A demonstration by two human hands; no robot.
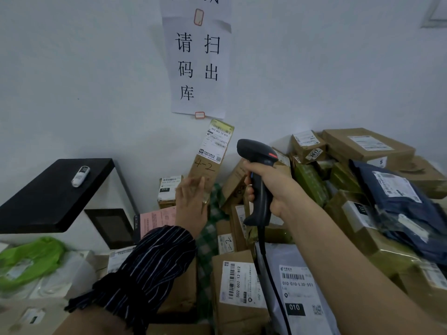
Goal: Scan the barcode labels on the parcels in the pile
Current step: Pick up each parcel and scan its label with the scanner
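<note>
The tall cardboard parcel (205,170) is standing on end and leaning slightly, with its white barcode label (216,143) at the top and "4-2" handwritten below it. The left hand (191,201) is lying against the parcel's lower face, fingers pointing up; it is motion-blurred, so I cannot tell whether it is grasping the box or only pressing on it. Just right of the parcel, the right hand (273,187) is clenching the handle of a black barcode scanner (257,151), whose head is sitting level with the label. The scanner's cable (268,262) is hanging down over the pile.

Below the parcel, a brown box (238,286) and a grey mailer bag (297,291) are lying label-up, side by side. Right of the parcel, more cartons are heaped against the wall, with a dark blue bag (396,201) on top. Left of it, a black shelf (48,197) is carrying a small white device (80,176). Above it, a paper sign (198,64) is hanging on the wall.
</note>
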